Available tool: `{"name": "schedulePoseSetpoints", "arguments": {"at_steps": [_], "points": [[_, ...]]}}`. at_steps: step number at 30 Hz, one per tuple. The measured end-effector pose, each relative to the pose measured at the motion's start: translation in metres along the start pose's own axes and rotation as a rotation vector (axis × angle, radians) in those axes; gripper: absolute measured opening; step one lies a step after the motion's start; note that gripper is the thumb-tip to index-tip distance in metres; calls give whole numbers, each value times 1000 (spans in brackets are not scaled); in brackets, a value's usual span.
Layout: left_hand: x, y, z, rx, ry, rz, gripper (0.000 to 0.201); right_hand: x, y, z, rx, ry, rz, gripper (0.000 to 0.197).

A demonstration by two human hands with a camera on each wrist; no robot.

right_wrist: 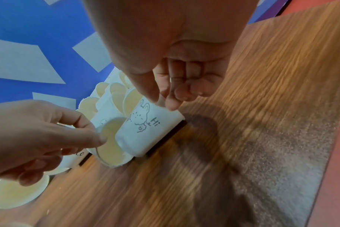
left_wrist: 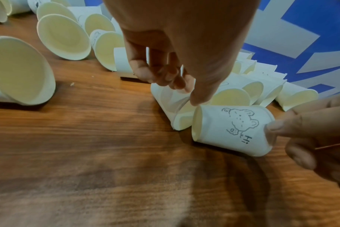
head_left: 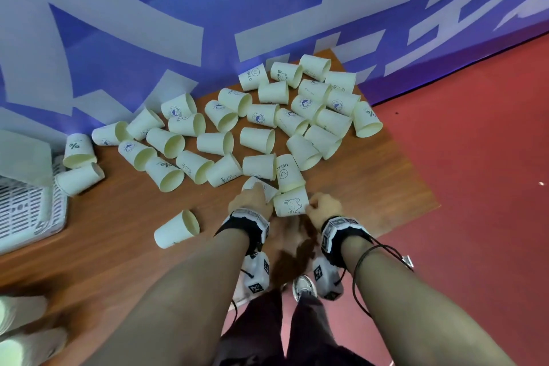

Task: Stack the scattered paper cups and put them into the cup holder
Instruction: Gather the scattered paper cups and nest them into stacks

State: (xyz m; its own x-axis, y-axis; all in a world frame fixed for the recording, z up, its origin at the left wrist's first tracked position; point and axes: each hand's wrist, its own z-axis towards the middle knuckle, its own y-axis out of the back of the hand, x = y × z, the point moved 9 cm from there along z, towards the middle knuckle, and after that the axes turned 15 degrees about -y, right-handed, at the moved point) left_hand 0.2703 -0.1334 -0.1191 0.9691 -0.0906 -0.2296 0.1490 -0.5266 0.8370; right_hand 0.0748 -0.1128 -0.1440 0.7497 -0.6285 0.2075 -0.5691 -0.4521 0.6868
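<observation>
- The bear cup (left_wrist: 231, 127), marked "Hi", lay on its side near the front edge of the wooden table (head_left: 371, 187). My right hand (head_left: 322, 206) pinched its base end between thumb and forefinger. Its mouth pointed toward my left hand.
- My left hand (head_left: 252, 199) was curled on the rim of a second cup (left_wrist: 171, 104), also on its side, its open mouth just beside the bear cup's rim. That wall looked creased under my fingers (left_wrist: 165, 76).
- Judgement: step in hand was picking up the first two cups to nest. Nothing stacked yet.
- Risk 1: the creased cup could buckle further if I squeezed harder. An oval rim would jam when nested.
- Risk 2: both mouths roughly faced each other. One cup needs turning before nesting, and a two-finger pinch on the base could let it slip during that turn.
- Risk 3: the HELLO cup (head_left: 286, 171) touched or nearly touched both held cups. Lifting could drag it or set it rolling.
- The scattered cups (head_left: 258, 116) lay on their sides across the table back to the blue banner (head_left: 148, 24). Round walls roll easily; a sweep of my forearm could send some off the right edge onto the red floor (head_left: 475, 157).
- One lone cup (head_left: 176, 229) lay by my left forearm, likely to get knocked.
- A white slotted basket (head_left: 26, 211) sat at far left. I could not tell whether it was the cup holder.
</observation>
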Motion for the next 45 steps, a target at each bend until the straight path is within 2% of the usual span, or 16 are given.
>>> {"name": "schedulePoseSetpoints", "arguments": {"at_steps": [5,8,13,16,19,20,22,24,27,31,38,41,45], "points": [[-8,2,-10,-51,19,13,27,-10,-3,1,43,21,0,14],[-8,3,-16,-36,71,-22,25,-15,1,-4,57,40,-9,11],[-2,8,-28,-43,163,-51,28,-15,18,-14,52,64,22,19],[8,17,-42,-107,251,-114,31,-4,32,-29,24,126,23,21],[15,28,-63,-172,291,-166,33,11,46,-47,-25,189,-50,7],[19,31,-70,-196,313,-178,33,17,49,-53,-37,211,-60,9],[28,34,-89,-210,369,-186,31,30,50,-65,-72,267,-74,25],[44,33,-115,-217,418,-200,31,46,43,-79,-112,334,-150,27],[75,19,-152,-234,438,-316,34,73,17,-107,-103,441,-245,11],[125,1,-215,-292,575,-431,20,108,-31,-150,-22,557,-336,17],[212,-18,-324,-413,743,-539,25,184,-121,-235,22,764,-437,21],[252,-29,-366,-491,772,-596,24,212,-161,-272,38,812,-492,21],[307,-41,-403,-558,738,-690,14,251,-210,-318,32,854,-531,23]]}}
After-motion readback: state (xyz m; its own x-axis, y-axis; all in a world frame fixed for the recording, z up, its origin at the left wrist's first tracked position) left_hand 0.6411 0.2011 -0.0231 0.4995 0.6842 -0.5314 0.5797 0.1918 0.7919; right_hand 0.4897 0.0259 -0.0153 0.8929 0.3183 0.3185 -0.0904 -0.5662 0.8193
